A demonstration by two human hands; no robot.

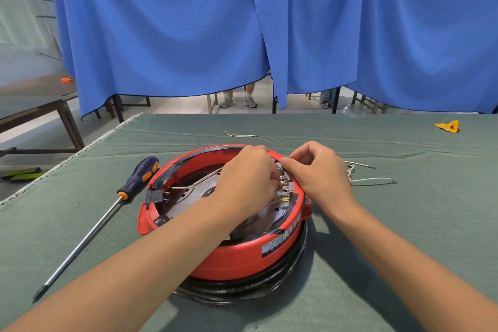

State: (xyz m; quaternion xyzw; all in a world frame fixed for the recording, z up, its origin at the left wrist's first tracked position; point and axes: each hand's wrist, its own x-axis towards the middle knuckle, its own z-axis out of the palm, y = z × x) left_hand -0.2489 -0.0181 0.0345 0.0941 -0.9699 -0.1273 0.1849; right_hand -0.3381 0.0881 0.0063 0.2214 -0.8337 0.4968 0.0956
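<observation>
A red round appliance shell [237, 253] lies upside down on the green cloth, its bottom open, showing a metal plate and wiring inside. My left hand [246, 178] reaches into the opening from the left, fingers curled at the brass terminals [283, 191] on the right inner wall. Over the right rim my right hand [318, 175] pinches a thin wire or terminal between thumb and forefinger. What the left fingers hold is hidden.
A blue and orange screwdriver [107, 213] lies left of the shell. White wires [369, 179] lie to the right, another wire [241, 135] behind it. A yellow piece [447, 127] sits far right. Blue curtains hang past the table's far edge.
</observation>
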